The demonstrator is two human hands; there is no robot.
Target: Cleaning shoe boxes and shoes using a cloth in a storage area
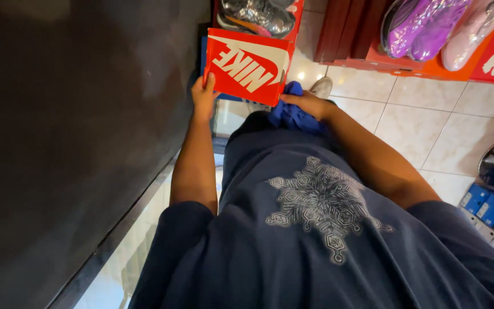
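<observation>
I look straight down my dark blue shirt at a red shoe box (248,66) with a white logo. My left hand (203,96) grips the box's left edge, thumb on top. My right hand (310,104) holds a crumpled blue cloth (290,115) pressed against the box's lower right corner. The box is tilted, held in front of my waist above the tiled floor.
A dark glass counter (75,143) fills the left side. Silver shoes (258,16) lie on another red box behind. Purple and pink shoes (430,26) rest on orange boxes at top right. Small blue boxes (490,209) sit at the right edge. A pale shoe (321,87) shows on the floor.
</observation>
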